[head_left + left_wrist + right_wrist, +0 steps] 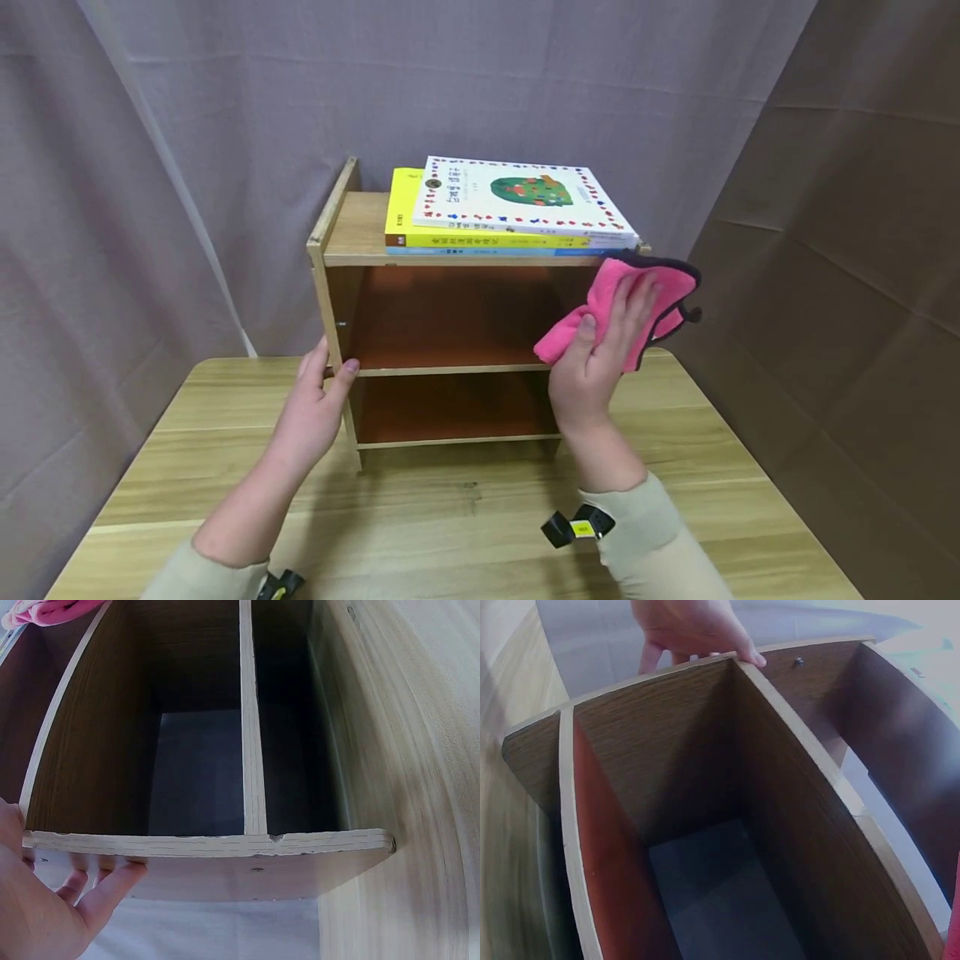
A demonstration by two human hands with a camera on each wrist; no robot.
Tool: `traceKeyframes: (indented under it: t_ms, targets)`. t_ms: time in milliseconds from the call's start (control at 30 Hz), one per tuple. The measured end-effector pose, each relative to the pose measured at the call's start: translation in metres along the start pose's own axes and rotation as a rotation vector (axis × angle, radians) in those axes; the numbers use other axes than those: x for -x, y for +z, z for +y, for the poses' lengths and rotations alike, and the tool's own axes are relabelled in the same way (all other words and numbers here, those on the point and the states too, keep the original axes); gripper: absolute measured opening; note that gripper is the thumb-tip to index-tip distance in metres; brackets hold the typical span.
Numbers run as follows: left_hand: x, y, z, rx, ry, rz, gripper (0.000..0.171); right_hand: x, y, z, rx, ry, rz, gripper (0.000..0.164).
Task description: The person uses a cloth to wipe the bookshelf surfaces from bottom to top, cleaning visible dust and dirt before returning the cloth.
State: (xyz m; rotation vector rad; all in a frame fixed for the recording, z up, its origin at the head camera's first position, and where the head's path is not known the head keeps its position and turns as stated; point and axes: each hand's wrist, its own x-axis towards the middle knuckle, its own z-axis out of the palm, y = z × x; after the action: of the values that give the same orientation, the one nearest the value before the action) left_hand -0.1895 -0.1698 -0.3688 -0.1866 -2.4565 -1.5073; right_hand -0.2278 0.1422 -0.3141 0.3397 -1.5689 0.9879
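A small wooden shelf (442, 260) stands on the table, its open compartments facing me. My left hand (311, 417) grips the shelf's left side panel, thumb at the front edge and fingers along the outer face; the left wrist view shows these fingers (112, 889) against the panel. At the shelf's right side, my right hand (600, 358) lies on a pink cloth (678, 283) with dark edging, fingers fairly straight and pressing it at the right panel's front edge. The cloth hides most of that panel.
Several books (517, 196) lie stacked on the shelf's top board, a white one uppermost above yellow and blue ones. The wooden table (465, 533) extends around the shelf. Grey curtains (247, 100) hang behind and at both sides.
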Motion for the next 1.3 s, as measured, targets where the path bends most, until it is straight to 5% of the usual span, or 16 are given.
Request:
traceKeyframes:
  t_ms: [267,1300]
  targets:
    - [0.000,0.001,0.000,-0.002,-0.001,0.000,0.065,0.003,0.004,0.002,0.051,-0.101,-0.002,0.056]
    - [-0.001,0.002,-0.001,0.000,0.015,0.024,0.063,0.017,0.035,-0.035,0.100,-0.295,-0.335,0.055]
